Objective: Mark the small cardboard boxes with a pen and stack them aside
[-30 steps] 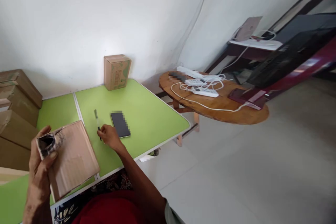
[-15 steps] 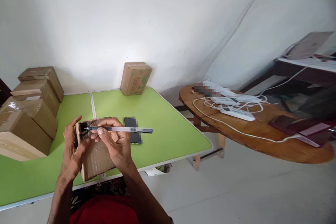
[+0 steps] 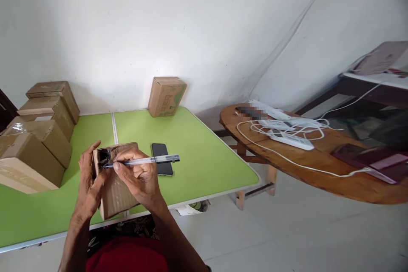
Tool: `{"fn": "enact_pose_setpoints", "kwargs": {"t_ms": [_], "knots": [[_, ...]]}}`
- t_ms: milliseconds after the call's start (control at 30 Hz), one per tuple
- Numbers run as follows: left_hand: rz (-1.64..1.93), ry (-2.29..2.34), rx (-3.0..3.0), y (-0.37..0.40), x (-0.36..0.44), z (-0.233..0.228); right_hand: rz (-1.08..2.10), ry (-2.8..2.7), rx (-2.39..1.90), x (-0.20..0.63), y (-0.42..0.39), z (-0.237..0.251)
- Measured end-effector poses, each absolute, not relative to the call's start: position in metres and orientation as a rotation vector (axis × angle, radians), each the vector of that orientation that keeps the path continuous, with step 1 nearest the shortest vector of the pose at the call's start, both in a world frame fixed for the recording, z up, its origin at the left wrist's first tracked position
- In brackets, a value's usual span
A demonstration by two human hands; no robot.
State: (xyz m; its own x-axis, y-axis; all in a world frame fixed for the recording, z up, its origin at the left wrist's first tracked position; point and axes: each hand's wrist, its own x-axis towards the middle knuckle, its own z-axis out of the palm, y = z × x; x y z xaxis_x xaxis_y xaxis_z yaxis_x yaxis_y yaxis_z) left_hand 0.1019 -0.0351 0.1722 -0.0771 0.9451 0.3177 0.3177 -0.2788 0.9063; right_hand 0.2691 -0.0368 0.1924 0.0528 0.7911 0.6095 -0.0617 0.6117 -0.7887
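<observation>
A small cardboard box (image 3: 116,193) is tilted up at the near edge of the green table, with a dark, ragged patch at its upper left corner. My left hand (image 3: 89,180) grips the box's left side, thumb on the face and fingers behind the edge. Between thumb and fingers my right hand (image 3: 138,176) pinches a clear gel pen (image 3: 149,160), whose tip points left and meets the lower part of the dark patch. A black smartphone (image 3: 162,159) lies on the table just behind the pen's capped end.
Several cardboard boxes (image 3: 47,138) stand in a row at the left of the green table (image 3: 204,148). Another carton (image 3: 167,96) stands against the wall. To the right, a wooden table (image 3: 223,115) carries white power strips and tangled cables (image 3: 287,129).
The pen tip has moved slightly down along the dark patch, and my right hand has shifted a little left and down. My left hand keeps its hold on the box.
</observation>
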Motion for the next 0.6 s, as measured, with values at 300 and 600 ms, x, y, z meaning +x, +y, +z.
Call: {"fn": "enact_pose_setpoints", "kwargs": {"t_ms": [300,600], "knots": [[1.420,1.404,1.644,-0.033,0.102,0.171,0.879,-1.179,-0.808,0.265,-0.034,0.180],[1.438,1.426,1.660,-0.030,0.094,0.164,0.828,-1.034,-0.714,0.257,-0.027,0.187]]}}
